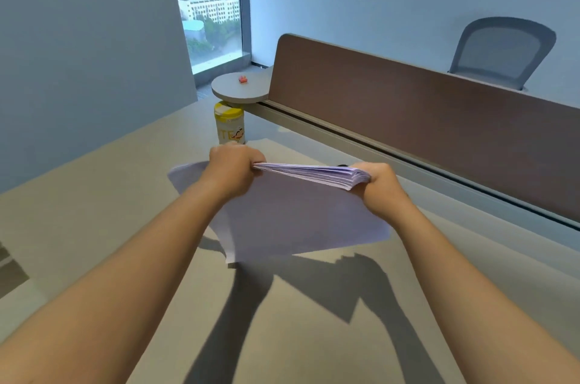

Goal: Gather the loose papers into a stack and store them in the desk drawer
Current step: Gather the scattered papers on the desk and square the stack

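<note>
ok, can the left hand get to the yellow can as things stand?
Probably not yet: the left hand is shut on the paper stack, shared with the right hand. The can stands just beyond it, nothing between.

one paper stack [301,214], one can [229,126], one chair [499,52].

Both forearms extended, left grip [233,168] clenched, right grip [378,184] clenched, level

White paper stack [301,211] held upright, lower corner touching desk [94,226]
</note>
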